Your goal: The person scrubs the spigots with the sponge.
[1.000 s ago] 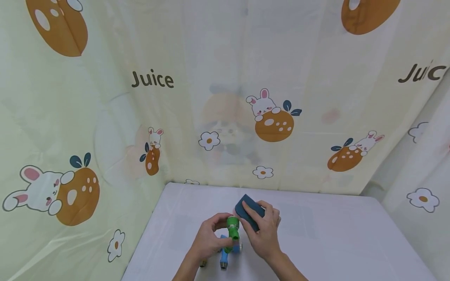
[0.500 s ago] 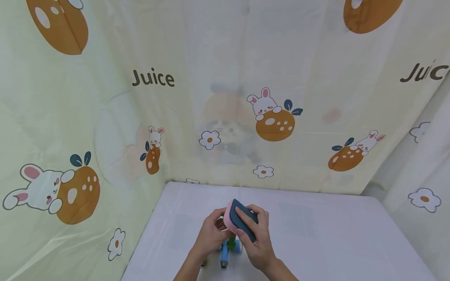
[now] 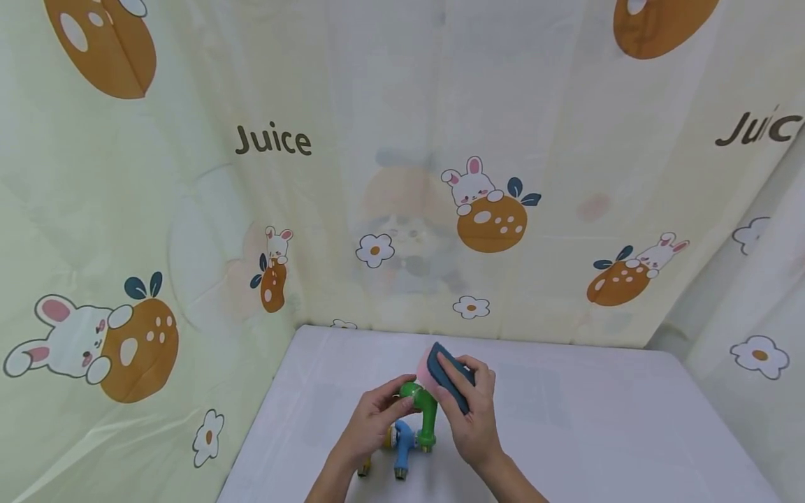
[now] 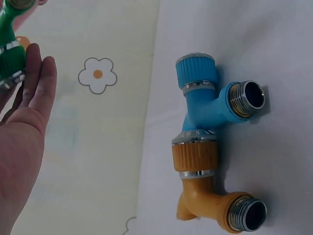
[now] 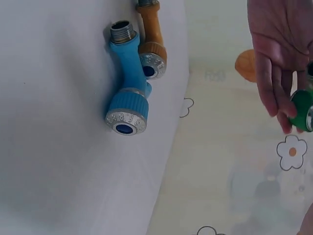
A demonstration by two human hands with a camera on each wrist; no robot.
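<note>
My left hand [image 3: 371, 419] holds a green water tap [image 3: 428, 418] by its knob end above the table, its threaded end pointing down. In the right wrist view the fingers of that hand lie along the green knob [image 5: 302, 108]. My right hand [image 3: 476, 423] grips a dark blue and pink sponge [image 3: 450, 381], thumb and fingers on its sides, with the pink face towards the tap. The sponge is close to the tap's upper bend; whether they touch I cannot tell. Below the hands lie a blue tap [image 4: 200, 105] and an orange tap [image 4: 200, 193].
The two taps lie end to end on the white table [image 3: 597, 419], near its front. A cream curtain [image 3: 327, 230] printed with rabbits, oranges and flowers hangs behind the table and along its left side.
The sponge first moved left in front of the green tap, then back up and right. The tap has been turned in my left hand, so its threaded end now points down.
</note>
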